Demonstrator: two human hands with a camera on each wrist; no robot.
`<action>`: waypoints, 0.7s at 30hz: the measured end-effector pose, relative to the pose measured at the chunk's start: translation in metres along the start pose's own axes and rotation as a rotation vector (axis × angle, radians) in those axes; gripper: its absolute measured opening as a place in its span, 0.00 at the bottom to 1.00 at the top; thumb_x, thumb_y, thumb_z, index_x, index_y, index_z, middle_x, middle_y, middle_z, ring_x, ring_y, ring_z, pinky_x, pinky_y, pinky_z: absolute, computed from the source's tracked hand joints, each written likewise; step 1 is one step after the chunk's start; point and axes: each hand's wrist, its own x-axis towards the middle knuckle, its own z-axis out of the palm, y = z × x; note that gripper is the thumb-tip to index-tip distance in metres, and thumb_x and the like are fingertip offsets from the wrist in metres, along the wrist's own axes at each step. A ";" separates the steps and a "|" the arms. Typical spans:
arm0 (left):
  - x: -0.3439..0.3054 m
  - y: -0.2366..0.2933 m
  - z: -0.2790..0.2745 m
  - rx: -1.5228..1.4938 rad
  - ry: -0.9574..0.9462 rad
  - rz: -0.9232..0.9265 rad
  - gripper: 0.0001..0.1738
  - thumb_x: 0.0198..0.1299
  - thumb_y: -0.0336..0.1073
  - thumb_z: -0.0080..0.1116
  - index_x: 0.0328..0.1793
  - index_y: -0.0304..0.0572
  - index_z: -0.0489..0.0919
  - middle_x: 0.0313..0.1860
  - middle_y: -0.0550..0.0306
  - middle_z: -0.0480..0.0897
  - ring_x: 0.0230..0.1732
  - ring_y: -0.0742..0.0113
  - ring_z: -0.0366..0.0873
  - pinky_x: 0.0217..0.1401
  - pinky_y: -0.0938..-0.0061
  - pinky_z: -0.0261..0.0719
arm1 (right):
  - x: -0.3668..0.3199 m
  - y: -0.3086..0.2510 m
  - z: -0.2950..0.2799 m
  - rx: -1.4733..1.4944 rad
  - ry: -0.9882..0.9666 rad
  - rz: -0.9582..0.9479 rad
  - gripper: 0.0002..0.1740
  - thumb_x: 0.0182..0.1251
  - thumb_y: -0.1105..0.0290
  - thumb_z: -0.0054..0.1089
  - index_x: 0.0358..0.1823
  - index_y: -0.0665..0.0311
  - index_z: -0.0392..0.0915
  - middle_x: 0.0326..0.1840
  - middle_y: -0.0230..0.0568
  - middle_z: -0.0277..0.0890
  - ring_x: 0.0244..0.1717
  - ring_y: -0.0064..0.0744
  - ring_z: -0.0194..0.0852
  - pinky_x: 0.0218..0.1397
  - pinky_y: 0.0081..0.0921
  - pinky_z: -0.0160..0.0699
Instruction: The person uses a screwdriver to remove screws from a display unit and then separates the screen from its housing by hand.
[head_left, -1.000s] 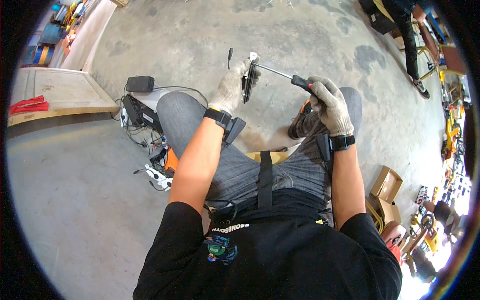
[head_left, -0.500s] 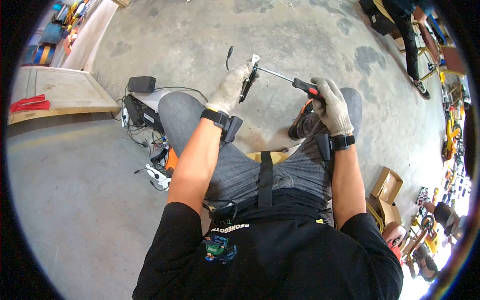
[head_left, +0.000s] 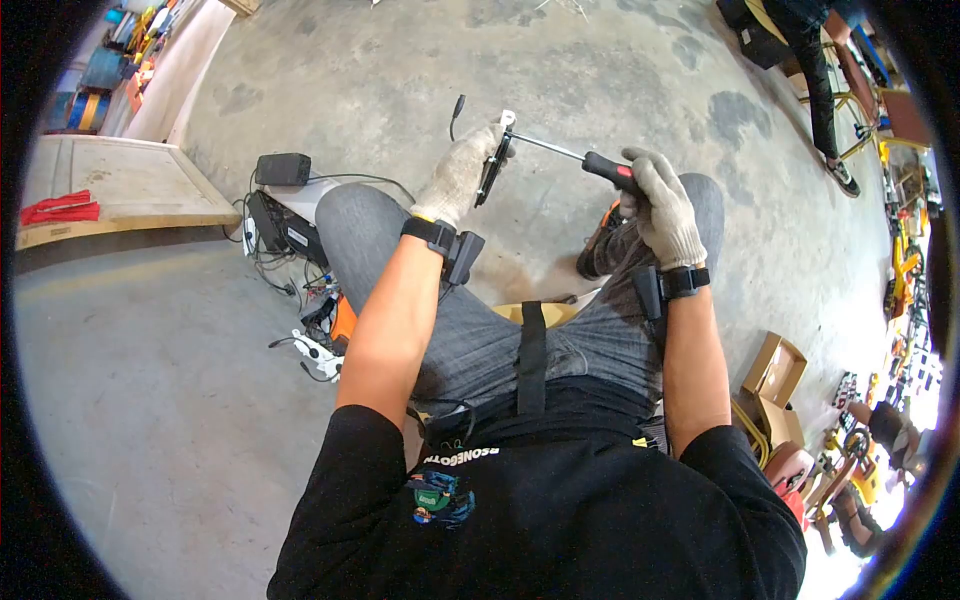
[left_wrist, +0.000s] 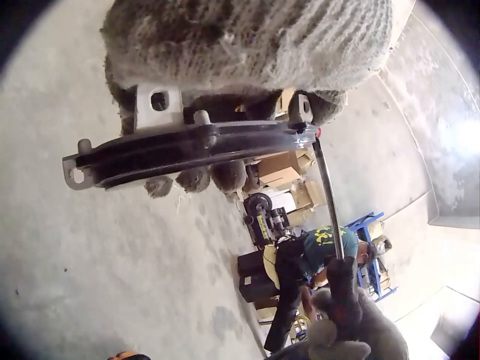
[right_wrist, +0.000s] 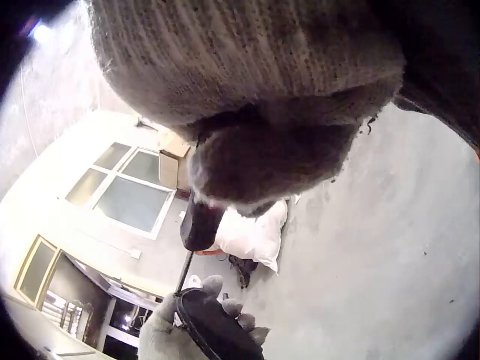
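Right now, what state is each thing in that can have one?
Curved black strip with pale tabs: gripped by pale-gloved left hand
Screwdriver with black-red handle: held in pale-gloved right hand, tip at the strip's end
Brown cardboard box: open
Red cloth-like bundle: lying on whitish wooden panel

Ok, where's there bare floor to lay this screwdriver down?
Beyond the screwdriver, between the wooden board and the other person's leg, the floor is largely bare. Another patch lies between your right knee and the open cardboard box. It's crowded beside your left knee, with black boxes and a white piece.
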 end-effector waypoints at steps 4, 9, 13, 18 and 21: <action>-0.004 0.003 0.007 -0.121 0.028 -0.021 0.27 0.79 0.55 0.49 0.66 0.41 0.81 0.43 0.57 0.88 0.42 0.70 0.81 0.49 0.71 0.79 | -0.002 0.004 0.014 0.095 0.138 -0.197 0.23 0.79 0.60 0.61 0.67 0.67 0.76 0.50 0.38 0.79 0.37 0.23 0.75 0.45 0.22 0.80; -0.001 -0.002 0.003 -0.106 0.025 -0.012 0.27 0.79 0.54 0.49 0.66 0.42 0.82 0.43 0.56 0.88 0.42 0.69 0.82 0.50 0.71 0.80 | 0.000 -0.001 -0.004 -0.036 -0.008 0.025 0.24 0.77 0.62 0.62 0.67 0.69 0.75 0.51 0.40 0.79 0.42 0.26 0.79 0.51 0.21 0.80; -0.002 0.001 0.004 -0.147 0.047 -0.049 0.26 0.79 0.55 0.49 0.65 0.42 0.82 0.42 0.56 0.88 0.41 0.68 0.82 0.49 0.71 0.80 | 0.002 0.006 -0.005 -0.020 -0.012 0.008 0.25 0.78 0.60 0.61 0.65 0.71 0.75 0.49 0.40 0.79 0.45 0.27 0.81 0.53 0.20 0.79; -0.003 0.002 0.005 -0.105 0.073 -0.071 0.26 0.78 0.54 0.49 0.63 0.41 0.82 0.42 0.55 0.88 0.41 0.68 0.83 0.47 0.71 0.81 | 0.002 0.009 0.014 0.045 0.122 -0.174 0.25 0.80 0.56 0.57 0.65 0.70 0.76 0.46 0.36 0.80 0.40 0.23 0.78 0.43 0.20 0.77; 0.001 -0.002 0.004 -0.114 0.050 -0.063 0.25 0.78 0.54 0.50 0.62 0.41 0.83 0.42 0.55 0.88 0.40 0.68 0.83 0.47 0.71 0.81 | 0.002 0.003 0.003 0.052 0.102 -0.020 0.24 0.78 0.59 0.59 0.65 0.69 0.76 0.50 0.38 0.79 0.45 0.26 0.79 0.47 0.23 0.80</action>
